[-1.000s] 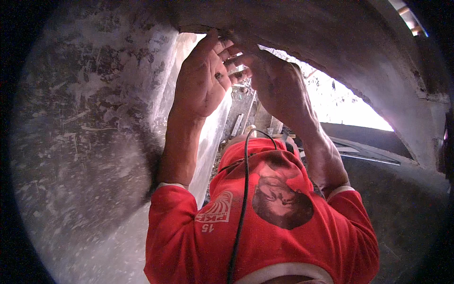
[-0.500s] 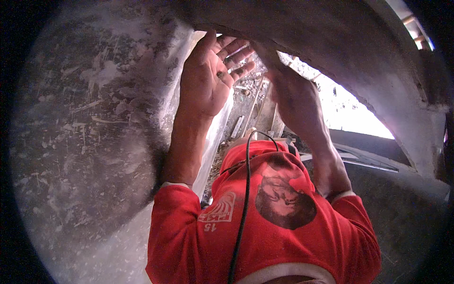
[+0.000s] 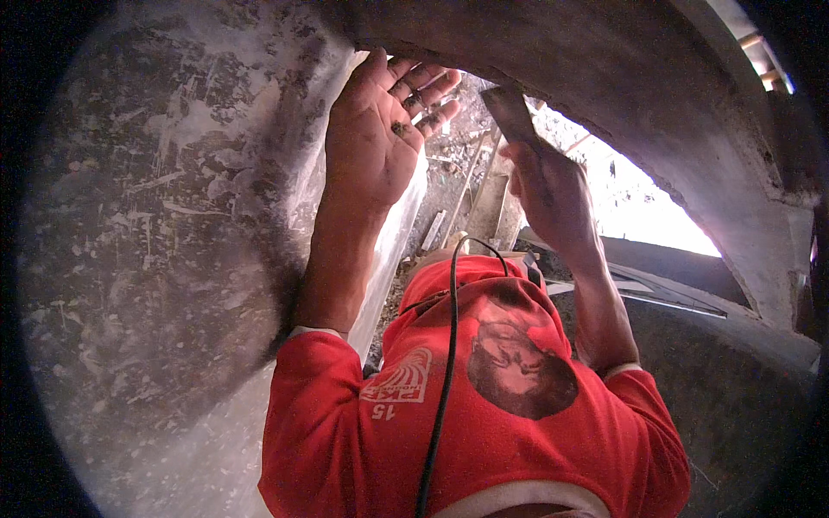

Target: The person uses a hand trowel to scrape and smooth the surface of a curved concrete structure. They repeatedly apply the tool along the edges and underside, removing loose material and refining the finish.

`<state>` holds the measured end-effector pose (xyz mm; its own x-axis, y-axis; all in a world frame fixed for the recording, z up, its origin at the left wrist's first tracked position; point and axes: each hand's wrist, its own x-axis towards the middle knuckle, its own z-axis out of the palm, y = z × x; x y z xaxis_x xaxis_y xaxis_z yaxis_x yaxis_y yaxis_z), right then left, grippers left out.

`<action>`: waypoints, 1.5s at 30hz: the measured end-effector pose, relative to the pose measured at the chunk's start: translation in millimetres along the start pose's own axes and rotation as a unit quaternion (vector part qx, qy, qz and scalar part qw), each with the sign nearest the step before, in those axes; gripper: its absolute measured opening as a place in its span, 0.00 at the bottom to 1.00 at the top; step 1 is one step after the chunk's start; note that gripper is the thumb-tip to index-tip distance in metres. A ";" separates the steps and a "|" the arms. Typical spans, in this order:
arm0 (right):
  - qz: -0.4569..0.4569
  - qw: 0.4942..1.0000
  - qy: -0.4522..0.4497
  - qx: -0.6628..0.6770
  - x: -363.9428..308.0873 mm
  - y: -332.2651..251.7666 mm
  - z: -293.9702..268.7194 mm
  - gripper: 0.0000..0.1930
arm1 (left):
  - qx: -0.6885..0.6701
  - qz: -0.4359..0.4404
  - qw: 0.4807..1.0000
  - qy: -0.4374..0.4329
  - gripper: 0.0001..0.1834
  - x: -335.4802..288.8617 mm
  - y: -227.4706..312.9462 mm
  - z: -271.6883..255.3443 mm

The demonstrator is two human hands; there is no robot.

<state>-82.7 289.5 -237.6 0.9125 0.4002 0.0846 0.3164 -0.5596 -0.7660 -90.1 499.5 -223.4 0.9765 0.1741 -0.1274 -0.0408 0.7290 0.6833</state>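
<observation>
My left hand (image 3: 376, 129) is raised beside the grey wall, palm toward me, fingers spread. Small dark crumbs cling to its palm and fingers, just below the edge of the concrete overhead. Closed round the handle of a putty knife (image 3: 509, 114), my right hand (image 3: 553, 190) is a little to the right of it. The knife's flat dark blade points up and left, toward the left fingertips but apart from them. Most of its handle is hidden in the right fist.
A stained, rough plaster wall (image 3: 155, 224) rises at the left. A curved concrete edge (image 3: 604, 86) arches overhead, with bright light under it. Boards (image 3: 492, 207) and rubble lie below. A black cable (image 3: 451, 345) hangs over my red shirt (image 3: 535, 449).
My right hand has drawn back a little, down and right, away from the left fingers. The blade, blurred before, now shows clearly. My left hand has barely moved.
</observation>
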 end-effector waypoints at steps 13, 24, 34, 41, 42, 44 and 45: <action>-0.160 0.986 0.040 -0.031 35.9 -16.6 19.1 0.14 | -0.011 -0.011 1.000 0.002 0.38 6.6 -4.5 0.1; -0.136 0.989 0.063 -0.008 42.1 -37.5 24.5 0.15 | -0.006 -0.023 0.999 0.033 0.38 2.8 -2.7 3.4; -0.161 0.984 0.072 -0.013 52.5 -46.2 37.5 0.14 | -0.036 0.032 0.998 -0.032 0.39 -2.5 -12.9 -18.8; -0.066 0.997 0.046 -0.013 27.4 -57.4 17.6 0.12 | -0.088 0.037 0.995 -0.017 0.41 -7.0 -3.8 -0.1; -0.085 0.994 0.032 -0.057 36.2 -51.9 20.1 0.11 | -0.083 0.032 0.996 -0.021 0.41 -6.6 -4.3 0.9; -0.194 0.978 0.072 -0.006 56.1 -58.0 39.5 0.11 | -0.048 0.020 0.999 0.001 0.40 -7.9 -1.4 2.1; -0.227 0.971 0.062 -0.034 61.4 -62.5 42.4 0.12 | -0.030 0.018 0.999 0.000 0.39 -7.8 -2.8 -3.4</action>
<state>-57.5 379.8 -211.5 0.6974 0.5284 0.4841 0.7064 -0.3933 -0.5885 -98.3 498.4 -226.7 0.9743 0.1999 -0.1036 -0.0878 0.7611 0.6427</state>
